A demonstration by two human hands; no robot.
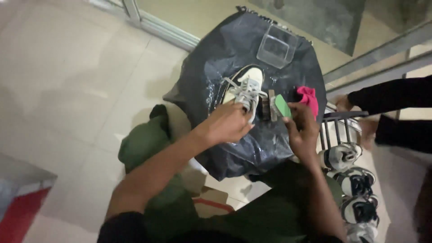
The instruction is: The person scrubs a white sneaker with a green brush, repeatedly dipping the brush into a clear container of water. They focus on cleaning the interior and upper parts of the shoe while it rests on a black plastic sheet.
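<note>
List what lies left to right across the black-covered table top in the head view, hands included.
Left hand → white sneaker → brush → green block held by right hand → pink cloth.

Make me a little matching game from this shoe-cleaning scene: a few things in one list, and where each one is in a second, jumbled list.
Things:
1. white sneaker
2. green piece
3. pink cloth
4. clear plastic box

Places:
A. at the far edge of the black plastic sheet
B. under the left hand, at the sheet's middle
C. pinched in the right hand
D. just beyond the right hand's fingertips

Pairs: 1-B, 2-C, 3-D, 4-A
</note>
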